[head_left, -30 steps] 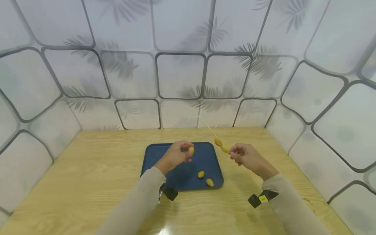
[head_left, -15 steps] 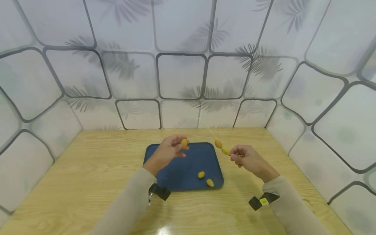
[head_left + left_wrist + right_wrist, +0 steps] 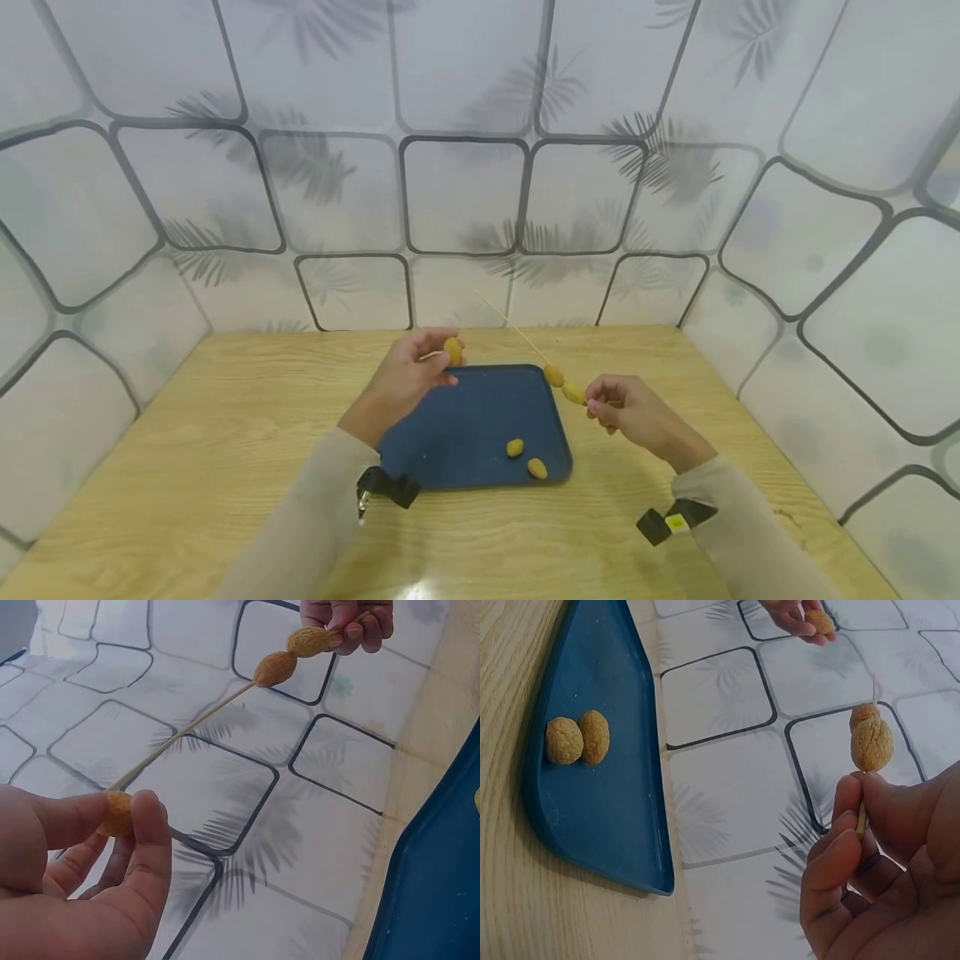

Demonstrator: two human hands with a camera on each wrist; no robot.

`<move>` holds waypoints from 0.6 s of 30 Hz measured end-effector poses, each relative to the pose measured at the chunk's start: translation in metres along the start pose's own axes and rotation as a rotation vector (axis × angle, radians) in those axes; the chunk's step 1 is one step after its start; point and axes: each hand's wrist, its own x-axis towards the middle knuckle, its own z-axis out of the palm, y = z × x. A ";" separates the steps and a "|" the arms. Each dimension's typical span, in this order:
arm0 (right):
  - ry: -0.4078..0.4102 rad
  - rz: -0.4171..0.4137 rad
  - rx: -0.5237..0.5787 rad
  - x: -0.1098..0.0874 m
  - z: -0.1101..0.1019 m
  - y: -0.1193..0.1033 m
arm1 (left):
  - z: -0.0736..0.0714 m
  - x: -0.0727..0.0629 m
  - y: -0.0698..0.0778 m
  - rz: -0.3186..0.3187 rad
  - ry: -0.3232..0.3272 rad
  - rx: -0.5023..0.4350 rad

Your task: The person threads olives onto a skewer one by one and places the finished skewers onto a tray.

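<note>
Between thumb and fingers, my left hand [image 3: 401,371] pinches a wrinkled yellow-brown oval piece [image 3: 118,814], above the tray's far left part. My right hand [image 3: 633,417] pinches the near end of a thin wooden skewer [image 3: 512,327], right of the tray. Two similar pieces [image 3: 871,744] are threaded on the skewer close to those fingers. The bare stretch slants up and away to the left. In the head view its tip stands apart from the left hand's piece, above and right of it. Two loose pieces [image 3: 564,741] lie side by side on the blue tray [image 3: 472,417].
The tray lies on a light wooden table [image 3: 210,433]. Behind the table and along its sides stand pale walls [image 3: 461,192] with a grey outline and leaf pattern. Each wrist bears a small black camera [image 3: 655,527].
My left hand has drawn left and farther away, carrying its oval piece from the skewer's side. The right hand has barely shifted; the skewer's tip has swung slightly left and down.
</note>
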 end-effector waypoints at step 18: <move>-0.046 -0.032 -0.015 -0.004 0.003 0.006 | -0.006 -0.004 0.007 0.054 0.170 -0.019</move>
